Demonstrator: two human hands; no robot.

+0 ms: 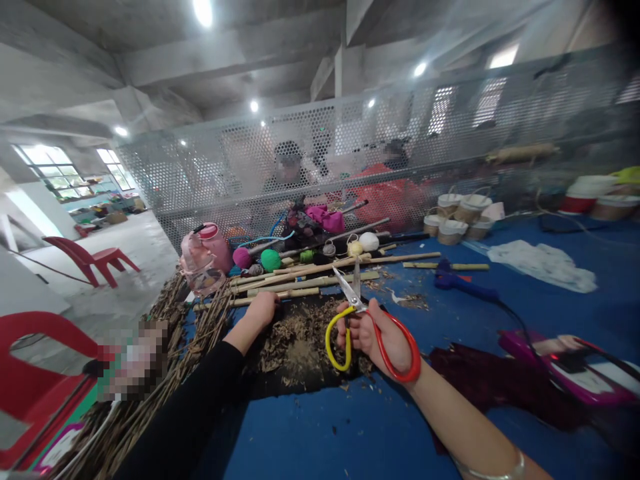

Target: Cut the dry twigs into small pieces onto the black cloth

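My right hand [370,337] holds a pair of scissors [356,303], one handle loop yellow and the other red. Its blades are parted and point away from me, up over the table. My left hand [261,312] rests with curled fingers at the far left edge of a black cloth [273,387]; what its fingertips grip, if anything, is hidden. Crumbled dry brown plant bits [300,343] are heaped on the cloth, between and below my hands. Just beyond the cloth lie several bamboo sticks [320,281].
Dry stalks [200,333] pile along the left. Behind are a pink jug [203,270], yarn balls [271,259] and a perforated metal screen [225,167] with people beyond. To the right are white-rimmed pots [453,230], a blue corded tool [465,287] and dark red cloth [480,380].
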